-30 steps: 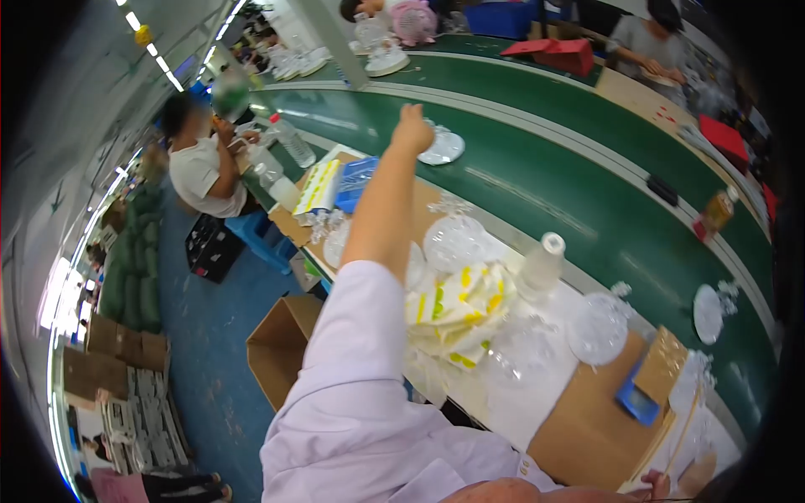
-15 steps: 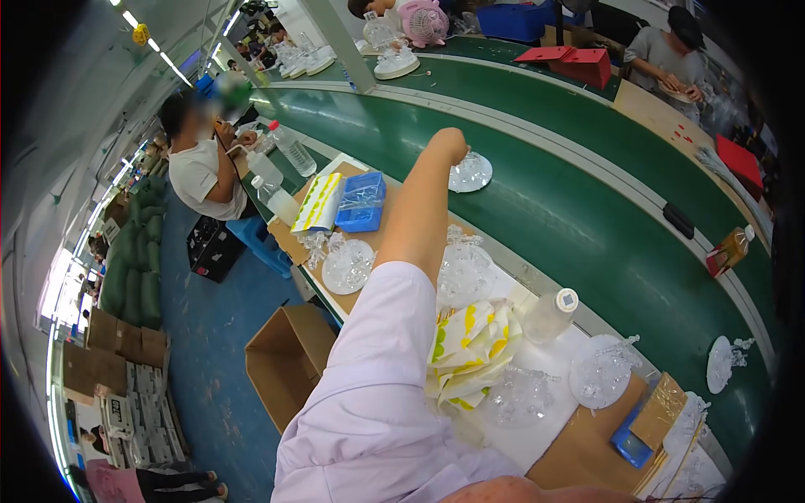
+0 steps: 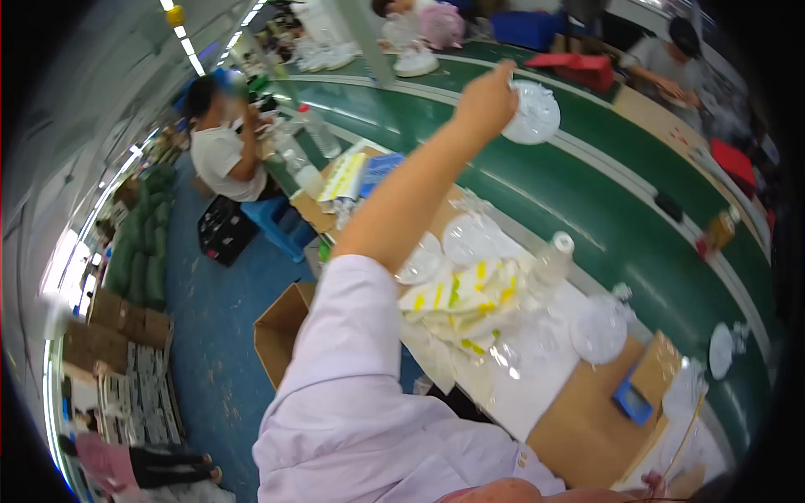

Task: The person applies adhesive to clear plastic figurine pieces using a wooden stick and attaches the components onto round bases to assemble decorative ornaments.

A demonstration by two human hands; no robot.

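Observation:
My left hand (image 3: 490, 102) is at the end of the outstretched arm, closed on the edge of a clear round plastic piece (image 3: 534, 115), which is held above the green belt (image 3: 537, 201). At the bottom right edge, my right hand (image 3: 671, 484) shows only in part, blurred, beside a thin stick; its grip is unclear. More clear round pieces (image 3: 599, 329) lie on the worktable around a yellow-and-white patterned cloth (image 3: 465, 302). Another round piece (image 3: 721, 350) is on the belt at the right.
A translucent bottle (image 3: 553, 258), brown cardboard (image 3: 579, 419) and a blue frame-like item (image 3: 631, 402) are on the table. An open carton (image 3: 281, 331) stands on the floor. One person (image 3: 225, 155) sits at the left; another (image 3: 662, 63) works across the belt.
My left hand has moved right and up in view, now with the round piece raised off the belt. The camera view has shifted slightly. My right hand shows again at the bottom right.

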